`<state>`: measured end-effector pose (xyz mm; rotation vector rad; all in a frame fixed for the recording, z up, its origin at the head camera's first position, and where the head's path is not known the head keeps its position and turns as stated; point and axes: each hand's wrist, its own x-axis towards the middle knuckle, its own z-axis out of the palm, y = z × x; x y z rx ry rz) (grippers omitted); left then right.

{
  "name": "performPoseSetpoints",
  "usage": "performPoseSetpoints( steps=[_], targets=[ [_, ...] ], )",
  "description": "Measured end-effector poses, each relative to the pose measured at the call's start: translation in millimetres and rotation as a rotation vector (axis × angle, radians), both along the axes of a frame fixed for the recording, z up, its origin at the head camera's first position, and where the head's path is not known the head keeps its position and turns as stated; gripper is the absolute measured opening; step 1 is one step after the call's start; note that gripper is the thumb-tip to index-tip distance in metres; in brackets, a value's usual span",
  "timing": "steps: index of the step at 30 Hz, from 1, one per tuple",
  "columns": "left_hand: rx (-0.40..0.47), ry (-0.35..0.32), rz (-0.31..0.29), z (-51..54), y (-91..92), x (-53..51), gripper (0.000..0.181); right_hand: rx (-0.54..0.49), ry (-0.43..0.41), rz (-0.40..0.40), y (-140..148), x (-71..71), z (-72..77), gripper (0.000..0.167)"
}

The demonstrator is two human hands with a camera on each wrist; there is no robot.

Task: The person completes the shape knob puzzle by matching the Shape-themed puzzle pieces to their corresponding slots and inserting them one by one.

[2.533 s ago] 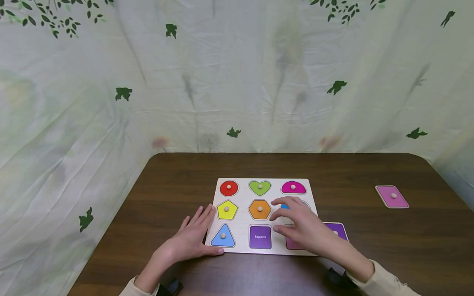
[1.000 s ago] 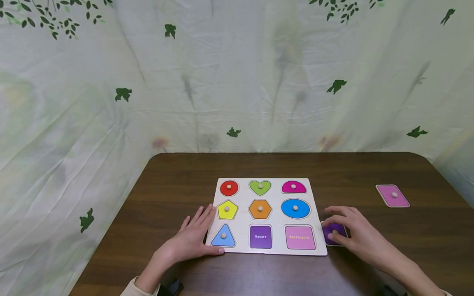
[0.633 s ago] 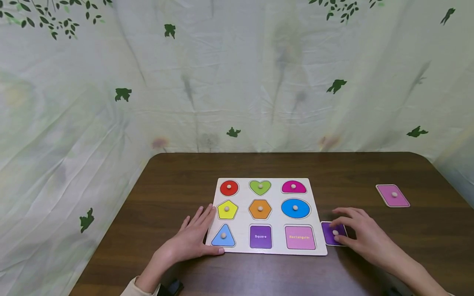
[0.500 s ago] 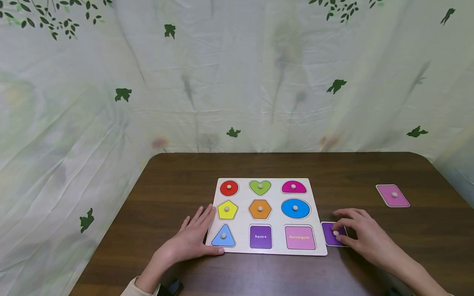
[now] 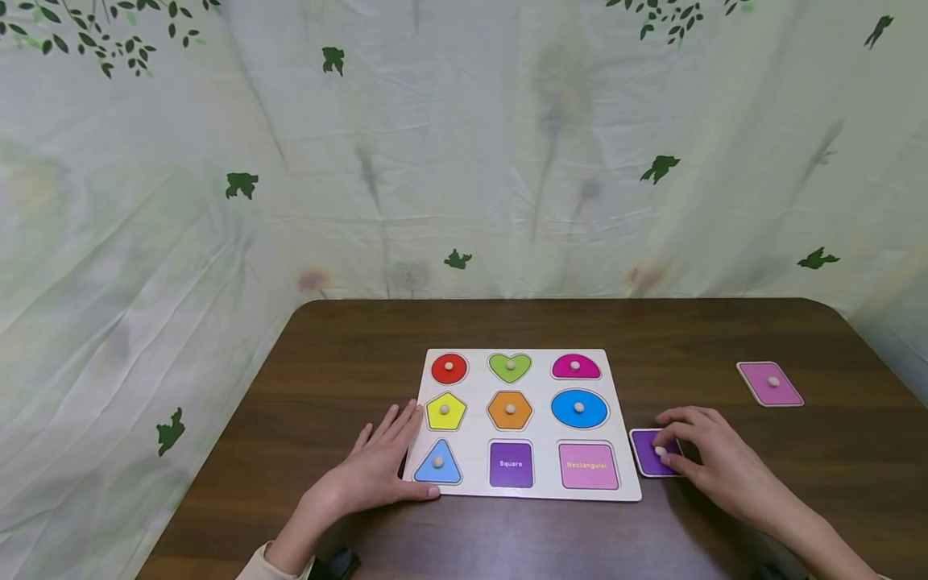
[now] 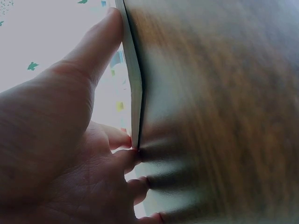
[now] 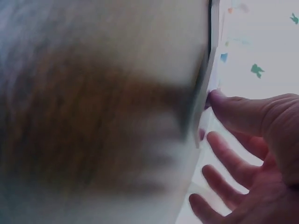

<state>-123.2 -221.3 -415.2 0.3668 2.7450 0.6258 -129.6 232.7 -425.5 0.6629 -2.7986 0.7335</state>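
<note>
A white shape-puzzle board lies on the table. My left hand rests at its left edge, fingers spread and thumb on the near left corner; the left wrist view shows the hand against the board's edge. Beside the board's lower right corner, my right hand pinches the pale knob of a purple square puzzle piece between thumb and finger. In the right wrist view, this piece looks tilted off the table. The slots marked Square and Rectangular hold no pieces.
A pink rectangular puzzle piece with a knob lies farther right on the brown table. Circle, heart, half circle, pentagon, hexagon, oval and triangle pieces sit in the board. A pale curtain hangs behind.
From over the board, my right hand has moved right to the purple square piece, pinched its knob and shifted it slightly away from me. My left hand has stayed put.
</note>
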Motion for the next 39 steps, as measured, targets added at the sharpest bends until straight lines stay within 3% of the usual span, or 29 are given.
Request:
performPoseSetpoints(
  steps=[11, 21, 29, 39],
  targets=[
    [0.002, 0.003, -0.001, -0.2, -0.4, 0.1, 0.118, -0.04, 0.055, -0.003, -10, -0.6, 2.5, 0.033],
    [0.002, 0.003, -0.002, -0.5, -0.6, -0.1, 0.118, -0.063, -0.002, 0.013, -26, 0.7, 5.4, 0.033],
    [0.003, 0.008, -0.005, -0.9, -1.0, 0.1, 0.118, -0.09, 0.043, 0.049, -41, 1.3, 5.2, 0.035],
    [0.006, 0.005, -0.003, 0.2, -0.8, 0.5, 0.118, -0.117, 0.017, 0.101, -59, -1.5, 8.9, 0.032]
  ],
)
